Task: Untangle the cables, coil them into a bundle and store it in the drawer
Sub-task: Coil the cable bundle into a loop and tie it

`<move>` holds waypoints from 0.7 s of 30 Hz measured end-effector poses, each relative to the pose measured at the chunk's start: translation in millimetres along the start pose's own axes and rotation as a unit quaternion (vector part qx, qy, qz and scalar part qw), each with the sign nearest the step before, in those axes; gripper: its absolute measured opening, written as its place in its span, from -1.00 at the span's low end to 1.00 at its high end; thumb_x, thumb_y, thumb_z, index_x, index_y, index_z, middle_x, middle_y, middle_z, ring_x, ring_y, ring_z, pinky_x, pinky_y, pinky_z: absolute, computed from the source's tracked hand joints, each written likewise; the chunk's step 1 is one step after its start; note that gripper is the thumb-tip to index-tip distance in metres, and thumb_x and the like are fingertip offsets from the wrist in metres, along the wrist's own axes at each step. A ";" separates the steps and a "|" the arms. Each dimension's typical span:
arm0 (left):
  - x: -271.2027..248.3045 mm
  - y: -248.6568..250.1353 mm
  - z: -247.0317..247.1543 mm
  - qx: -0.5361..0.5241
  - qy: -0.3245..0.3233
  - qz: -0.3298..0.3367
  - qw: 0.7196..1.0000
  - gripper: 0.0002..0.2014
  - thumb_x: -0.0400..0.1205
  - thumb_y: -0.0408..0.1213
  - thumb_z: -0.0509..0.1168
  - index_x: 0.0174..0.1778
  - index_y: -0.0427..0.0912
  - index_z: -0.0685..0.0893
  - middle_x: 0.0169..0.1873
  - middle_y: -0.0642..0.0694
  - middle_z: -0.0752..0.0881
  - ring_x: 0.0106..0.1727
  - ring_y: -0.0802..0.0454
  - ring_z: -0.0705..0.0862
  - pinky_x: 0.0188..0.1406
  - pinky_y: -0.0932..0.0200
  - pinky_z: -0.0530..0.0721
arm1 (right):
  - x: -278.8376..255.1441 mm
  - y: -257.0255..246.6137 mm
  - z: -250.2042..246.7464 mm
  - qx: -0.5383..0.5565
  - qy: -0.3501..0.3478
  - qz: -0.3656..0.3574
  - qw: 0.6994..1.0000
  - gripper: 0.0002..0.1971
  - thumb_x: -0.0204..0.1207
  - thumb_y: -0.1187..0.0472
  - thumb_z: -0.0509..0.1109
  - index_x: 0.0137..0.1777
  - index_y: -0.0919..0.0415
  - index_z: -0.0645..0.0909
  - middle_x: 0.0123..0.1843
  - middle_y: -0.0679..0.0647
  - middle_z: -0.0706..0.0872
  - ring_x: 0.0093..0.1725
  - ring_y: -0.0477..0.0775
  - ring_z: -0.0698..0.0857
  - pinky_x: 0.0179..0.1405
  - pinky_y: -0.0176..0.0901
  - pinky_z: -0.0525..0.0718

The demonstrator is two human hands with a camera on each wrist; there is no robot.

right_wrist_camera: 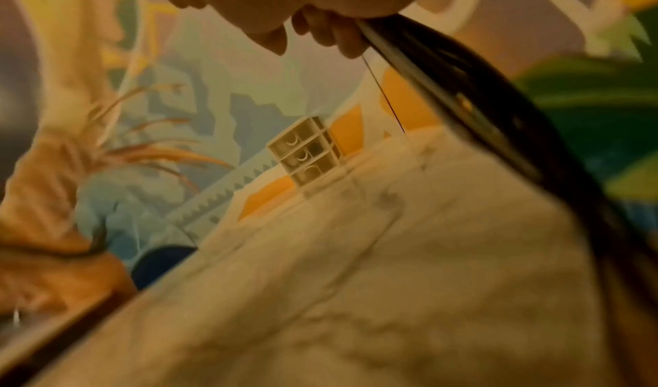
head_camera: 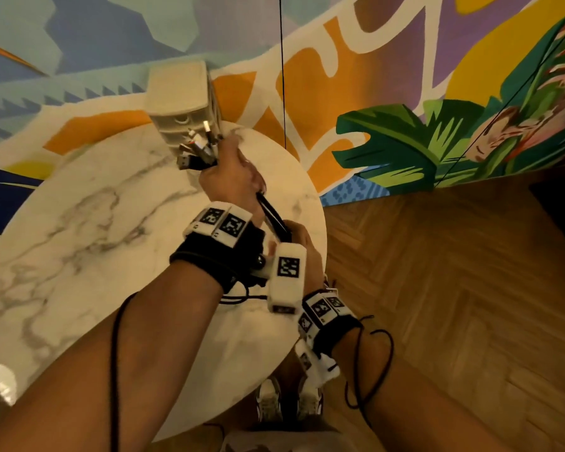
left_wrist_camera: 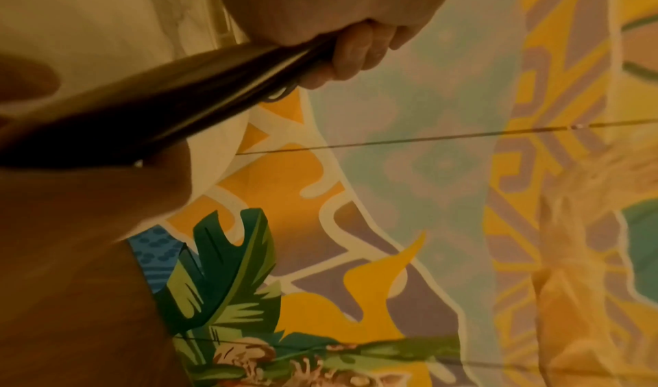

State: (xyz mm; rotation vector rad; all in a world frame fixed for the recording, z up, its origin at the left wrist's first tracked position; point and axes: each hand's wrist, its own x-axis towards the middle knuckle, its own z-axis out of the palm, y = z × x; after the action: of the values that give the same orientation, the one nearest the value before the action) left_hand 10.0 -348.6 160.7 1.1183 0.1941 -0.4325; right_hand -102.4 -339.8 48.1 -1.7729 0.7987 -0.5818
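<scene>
Gripping the cables [head_camera: 268, 212] at two spots, both hands [head_camera: 232, 181] are closed tight around the same dark bundle. Left hand, farther from the body, has its fingers wrapped around the strands near their ends, and several metal plugs [head_camera: 196, 148] fan out past its knuckles. Right hand [head_camera: 302, 246], nearer the body, clasps the bundle lower down. Between the fists the cables run straight and taut, black with one pale strand. They are held in the air above the far right edge of the round marble tabletop [head_camera: 79, 239]. A small cream drawer unit [head_camera: 180, 93] stands at the tabletop's far edge.
</scene>
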 end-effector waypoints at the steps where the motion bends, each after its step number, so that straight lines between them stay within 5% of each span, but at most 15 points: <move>1: 5.3 2.7 -4.2 -0.009 0.015 -0.014 1.000 -0.62 0.54 -0.30 0.33 -0.55 -0.18 0.34 -0.78 -0.05 0.28 -0.78 0.03 0.19 -0.70 0.37 0.22 | 0.7 2.7 -4.9 -0.057 0.008 -0.059 0.997 -0.61 0.50 0.34 0.26 0.35 0.23 0.49 0.17 0.19 0.63 -0.06 0.25 0.71 -0.16 0.04 0.66; 3: 15.8 8.2 -13.7 -0.035 0.044 -0.036 0.998 -0.60 0.53 -0.28 0.33 -0.57 -0.16 0.33 -0.79 -0.03 0.26 -0.79 0.04 0.17 -0.67 0.37 0.23 | 5.5 4.0 -15.2 -0.136 0.040 -0.160 0.977 -0.67 0.48 0.17 0.30 0.21 0.27 0.59 0.09 0.19 0.69 -0.17 0.28 0.72 -0.29 0.02 0.70; 6: 24.4 12.0 -22.6 -0.055 0.035 -0.062 0.996 -0.63 0.54 -0.26 0.31 -0.57 -0.13 0.36 -0.77 0.00 0.25 -0.76 0.08 0.16 -0.65 0.36 0.24 | 7.8 1.5 -28.7 -0.163 0.035 -0.209 0.964 -0.62 0.52 -0.07 0.21 0.05 0.22 0.67 -0.17 0.07 0.74 -0.32 0.09 0.68 -0.37 -0.15 0.63; 10: 27.6 15.2 -33.5 -0.074 -0.081 -0.086 0.990 -0.65 0.61 -0.17 0.24 -0.52 -0.11 0.41 -0.77 0.04 0.24 -0.76 0.12 0.16 -0.65 0.31 0.26 | 11.8 -9.6 -43.3 -0.037 -0.125 -0.058 0.990 -0.64 0.63 -0.11 0.19 -0.29 0.09 0.54 -0.53 -0.09 0.42 -0.53 -0.08 0.36 -0.51 -0.19 0.33; 12: 25.4 18.4 -38.7 -0.060 -0.171 -0.105 0.978 -0.63 0.64 -0.13 0.18 -0.51 -0.11 0.40 -0.80 0.05 0.22 -0.77 0.13 0.15 -0.66 0.29 0.25 | 14.2 -16.5 -52.5 0.116 -0.225 0.079 0.964 -0.58 0.61 -0.12 0.16 -0.37 0.15 0.47 -0.56 -0.01 0.32 -0.59 -0.05 0.25 -0.59 -0.21 0.23; 15: 18.3 29.1 -42.2 -0.028 -0.337 -0.129 0.932 -0.61 0.64 -0.12 0.11 -0.53 -0.12 0.42 -0.84 0.05 0.23 -0.81 0.14 0.14 -0.70 0.30 0.25 | 15.1 -19.4 -62.1 0.229 -0.309 0.184 0.905 -0.52 0.48 -0.25 0.24 -0.39 0.18 0.42 -0.57 -0.01 0.25 -0.61 -0.07 0.17 -0.65 -0.27 0.09; 18: 13.6 44.6 -41.6 0.052 -0.499 -0.152 0.851 -0.62 0.58 -0.07 0.17 -0.54 -0.13 0.47 -0.86 0.05 0.29 -0.84 0.14 0.17 -0.69 0.27 0.22 | 18.8 -17.8 -64.7 0.252 -0.351 0.228 0.872 -0.55 0.47 -0.22 0.29 -0.41 0.16 0.49 -0.61 -0.09 0.28 -0.64 -0.15 0.19 -0.69 -0.35 0.10; 21: 3.0 61.2 -43.7 0.155 -0.573 -0.173 0.786 -0.64 0.45 -0.02 0.39 -0.55 -0.14 0.51 -0.86 0.02 0.27 -0.83 0.09 0.15 -0.65 0.14 0.05 | 25.5 -22.6 -67.6 0.271 -0.423 0.247 0.829 -0.54 0.34 -0.26 0.46 -0.36 0.17 0.57 -0.63 -0.14 0.31 -0.67 -0.21 0.22 -0.74 -0.41 0.15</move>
State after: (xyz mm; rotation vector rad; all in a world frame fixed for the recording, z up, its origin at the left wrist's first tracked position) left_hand 41.7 -287.7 191.3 0.9544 -0.7926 -1.4410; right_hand -128.5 -395.9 91.6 -1.0406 0.3625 0.3209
